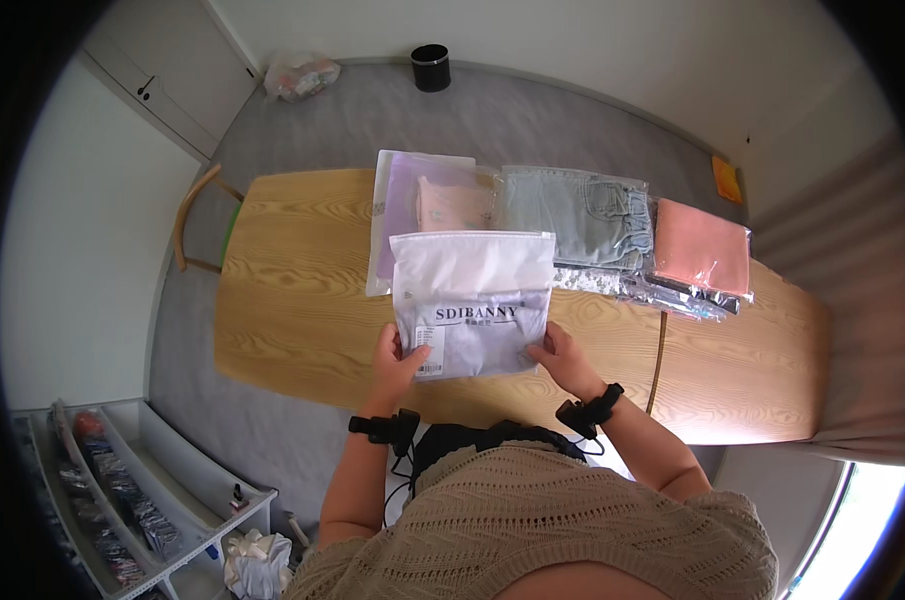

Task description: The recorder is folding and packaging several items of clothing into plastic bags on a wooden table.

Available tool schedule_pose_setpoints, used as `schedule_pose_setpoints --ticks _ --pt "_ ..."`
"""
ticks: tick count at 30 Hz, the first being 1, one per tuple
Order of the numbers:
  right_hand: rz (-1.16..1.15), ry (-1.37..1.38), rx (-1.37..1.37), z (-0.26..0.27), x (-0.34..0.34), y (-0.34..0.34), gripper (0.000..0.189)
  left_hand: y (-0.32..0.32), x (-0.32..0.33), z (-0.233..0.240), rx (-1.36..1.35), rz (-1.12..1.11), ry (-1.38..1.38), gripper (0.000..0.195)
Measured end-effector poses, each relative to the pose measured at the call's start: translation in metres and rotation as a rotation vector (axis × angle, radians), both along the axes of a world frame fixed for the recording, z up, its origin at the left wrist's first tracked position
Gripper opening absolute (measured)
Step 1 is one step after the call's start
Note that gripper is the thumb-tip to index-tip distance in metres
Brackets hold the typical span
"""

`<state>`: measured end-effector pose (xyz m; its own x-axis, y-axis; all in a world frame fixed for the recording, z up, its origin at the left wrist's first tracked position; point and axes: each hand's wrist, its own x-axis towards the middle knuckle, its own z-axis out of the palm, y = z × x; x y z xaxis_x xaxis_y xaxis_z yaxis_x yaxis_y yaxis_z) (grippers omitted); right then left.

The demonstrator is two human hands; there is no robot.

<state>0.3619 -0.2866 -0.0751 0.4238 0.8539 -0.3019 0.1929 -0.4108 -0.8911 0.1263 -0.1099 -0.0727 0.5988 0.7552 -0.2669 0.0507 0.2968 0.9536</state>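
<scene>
My left hand (400, 361) and my right hand (562, 355) hold the lower left and right edges of a white zip-top garment bag (473, 270). The bag bears printed writing and a small barcode label, and a pale folded fabric shows through its lower part. Beyond it, on the wooden table (295, 300), packed garments lie in clear plastic: a pink one (452, 204) over a purple package (396, 217), light blue denim with a gathered waistband (565, 214), and a folded coral cloth (701, 246). More clear-bagged items are stacked under the denim and the coral cloth.
A wooden chair (189, 217) stands at the table's left end. A black bin (430, 69) and a filled plastic bag (300, 77) are on the floor by the far wall. White shelving (174, 472) with packed items is at lower left, near a white bag (259, 566). A curtain (865, 315) hangs right.
</scene>
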Motion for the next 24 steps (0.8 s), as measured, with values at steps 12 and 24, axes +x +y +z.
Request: schedule_pose_setpoints --ticks 12,24 --pt "-0.429 0.266 0.588 0.058 0.042 0.144 0.017 0.181 0.087 -0.077 0.241 0.157 0.302 0.058" --pt "-0.337 0.208 0.582 0.086 0.041 0.179 0.018 0.184 0.097 -0.097 0.701 0.211 0.724 0.026"
